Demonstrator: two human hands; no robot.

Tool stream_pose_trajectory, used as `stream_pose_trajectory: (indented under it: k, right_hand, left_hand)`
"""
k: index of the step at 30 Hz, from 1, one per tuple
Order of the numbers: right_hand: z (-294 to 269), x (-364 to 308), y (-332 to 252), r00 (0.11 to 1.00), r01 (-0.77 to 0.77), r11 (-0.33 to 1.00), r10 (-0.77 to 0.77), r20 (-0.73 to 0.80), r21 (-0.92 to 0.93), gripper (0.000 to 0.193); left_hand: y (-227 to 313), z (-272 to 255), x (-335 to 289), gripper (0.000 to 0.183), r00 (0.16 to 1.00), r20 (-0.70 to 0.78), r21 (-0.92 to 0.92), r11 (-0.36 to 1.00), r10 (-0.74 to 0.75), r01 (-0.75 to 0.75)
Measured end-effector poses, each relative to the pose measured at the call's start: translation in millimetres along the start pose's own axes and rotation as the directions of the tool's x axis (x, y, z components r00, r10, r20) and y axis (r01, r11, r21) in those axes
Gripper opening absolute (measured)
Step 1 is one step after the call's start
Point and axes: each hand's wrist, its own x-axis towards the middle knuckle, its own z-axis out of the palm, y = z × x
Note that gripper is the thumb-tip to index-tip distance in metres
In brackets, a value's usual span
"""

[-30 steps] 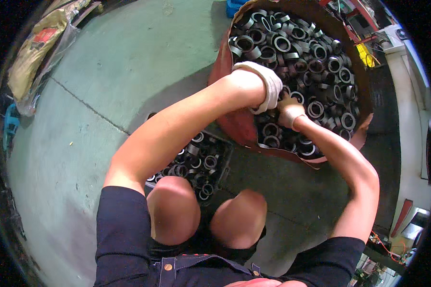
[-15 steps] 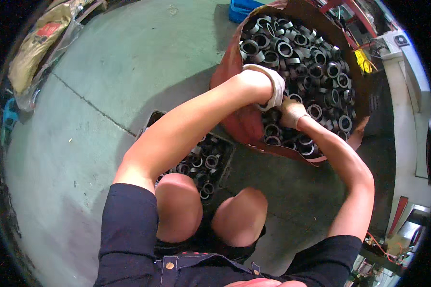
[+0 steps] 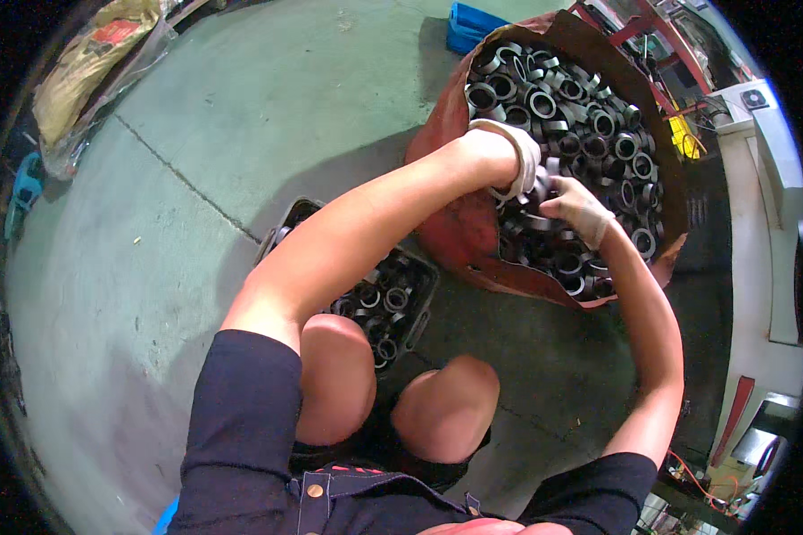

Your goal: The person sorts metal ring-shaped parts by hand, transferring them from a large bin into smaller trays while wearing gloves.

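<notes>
Red container [image 3: 458, 234]: filled with metal rings [image 3: 589, 134], beneath both hands.
Left hand [image 3: 526, 162]: gloved; fingers hidden, grip undeterminable.
Right hand [image 3: 583, 212]: gloved, fingers toward left hand; grasp unclear.
Blurred ring [image 3: 542, 185]: between the hands.

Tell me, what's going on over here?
A person's left hand in a white glove and right hand in a pale glove are close together at a big reddish-brown round container filled with dark grey metal-looking rings. A blurred grey piece shows between them; whether either hand grips it is unclear. A black rectangular crate, partly hidden by the left forearm, stands on the green-grey floor near the knees, with similar rings inside.
</notes>
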Motion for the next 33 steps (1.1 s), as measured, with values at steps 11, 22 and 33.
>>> stream_pose_trajectory:
  k: [11,22,33]
  right_hand:
    - [27.2,-154.3,-73.7,0.950,0.293,0.885,-0.228,-0.211,0.361,0.102]
    - [115.3,-133.0,-59.6,0.821,-0.161,0.907,-0.096,0.563,0.390,0.050]
    - [244.8,-9.6,42.2,0.912,0.294,0.889,-0.151,0.382,-0.352,0.058]
  left_hand:
    - [-6.4,3.3,0.2,0.025,0.997,-0.063,-0.011,0.999,0.034,-0.034]
    - [-8.7,12.3,9.3,0.030,0.991,-0.127,-0.054,0.997,0.048,-0.055]
    - [-18.5,16.8,22.8,0.035,1.000,-0.030,-0.059,0.998,0.002,-0.004]
